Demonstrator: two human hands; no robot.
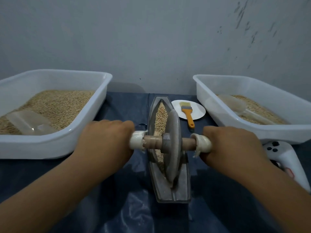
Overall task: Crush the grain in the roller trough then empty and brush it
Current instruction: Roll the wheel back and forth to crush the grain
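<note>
Here, left hand and right hand grip one roller; two tubs hold grain.

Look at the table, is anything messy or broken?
Two things. The white wrapping on the roller's axle is frayed, with loose shreds by the right hand and left hand. A white game-style controller lies beside the right tub, odd among grain tools. No spilled grain shows.

scuffed grey wall, dim light.
</note>
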